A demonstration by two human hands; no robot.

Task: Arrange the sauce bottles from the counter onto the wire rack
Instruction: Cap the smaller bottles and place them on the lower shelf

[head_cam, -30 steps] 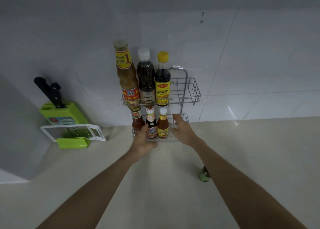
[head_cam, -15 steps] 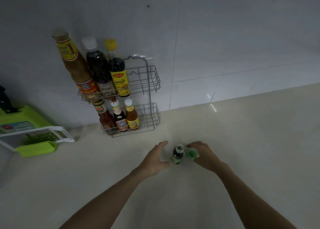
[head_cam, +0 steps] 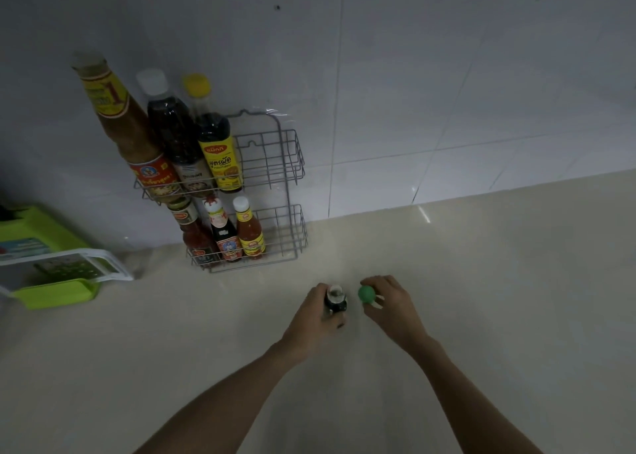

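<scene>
Hands at table [head_cam: 481, 281], just in front of wire rack [head_cam: 275, 178]. Left hand [head_cam: 315, 319] fingers wrapped round small dark bottle [head_cam: 334, 300]; right hand [head_cam: 392, 307] fingers closed on green-capped bottle [head_cam: 366, 294], likely readying both for rack's free right side.

Both bare forearms extend from the lower edge of the view toward the centre, converging. The left hand [head_cam: 318, 316] is curled, fingers wrapped around a small dark bottle [head_cam: 334, 300] with the thumb on its near side. The right hand [head_cam: 390, 304] is cupped, fingertips pinching a green-capped bottle [head_cam: 366, 293]. The two hands sit just beside each other, not touching.
</scene>
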